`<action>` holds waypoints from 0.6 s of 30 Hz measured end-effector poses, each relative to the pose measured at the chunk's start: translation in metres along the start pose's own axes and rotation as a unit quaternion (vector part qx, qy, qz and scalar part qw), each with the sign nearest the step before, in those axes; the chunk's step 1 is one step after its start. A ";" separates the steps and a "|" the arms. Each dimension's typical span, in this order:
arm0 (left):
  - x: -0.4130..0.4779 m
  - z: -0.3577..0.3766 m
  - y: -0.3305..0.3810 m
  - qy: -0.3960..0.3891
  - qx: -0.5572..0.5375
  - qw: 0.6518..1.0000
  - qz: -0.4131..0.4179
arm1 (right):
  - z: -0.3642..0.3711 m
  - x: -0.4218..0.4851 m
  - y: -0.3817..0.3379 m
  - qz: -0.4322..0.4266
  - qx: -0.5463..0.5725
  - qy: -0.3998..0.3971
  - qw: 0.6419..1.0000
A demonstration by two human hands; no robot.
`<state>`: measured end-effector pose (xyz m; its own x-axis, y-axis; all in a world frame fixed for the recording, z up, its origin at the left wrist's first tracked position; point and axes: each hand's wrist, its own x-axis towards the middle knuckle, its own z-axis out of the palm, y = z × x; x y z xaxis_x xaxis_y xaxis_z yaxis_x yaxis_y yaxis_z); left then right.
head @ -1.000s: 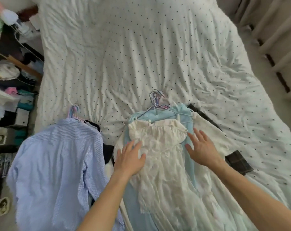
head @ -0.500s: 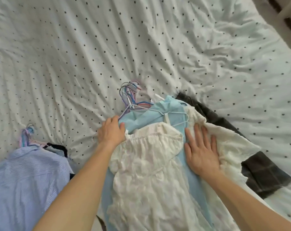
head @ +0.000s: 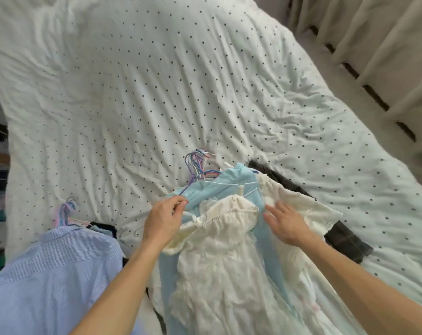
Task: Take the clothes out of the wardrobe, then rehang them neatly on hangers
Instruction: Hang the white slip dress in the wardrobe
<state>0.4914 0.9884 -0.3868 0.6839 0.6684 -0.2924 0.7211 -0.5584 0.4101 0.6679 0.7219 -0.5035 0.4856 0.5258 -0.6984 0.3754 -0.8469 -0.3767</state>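
The left hand pinches the pale blue garment at its near shoulder. The right hand rests flat, fingers straight, at the white dress's right edge. In the head view the dress runs lengthwise toward the person on the bed cover — the hanger hooks lie just beyond the left hand.

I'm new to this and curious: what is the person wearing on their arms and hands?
Nothing that shows. The left forearm and right forearm are bare, no sleeve in view. The left hand and right hand have no gloves, rings, watch or bracelet visible.
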 end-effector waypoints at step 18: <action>-0.260 -0.010 0.100 -0.179 -0.153 0.966 0.108 | 0.022 -0.320 -0.098 0.036 0.526 0.145 0.837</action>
<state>0.3845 0.7641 -0.2609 0.8483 0.3092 -0.4299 0.5290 -0.4567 0.7152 0.4583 0.6347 -0.2569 0.7062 0.3379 -0.6221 -0.4918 -0.3980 -0.7744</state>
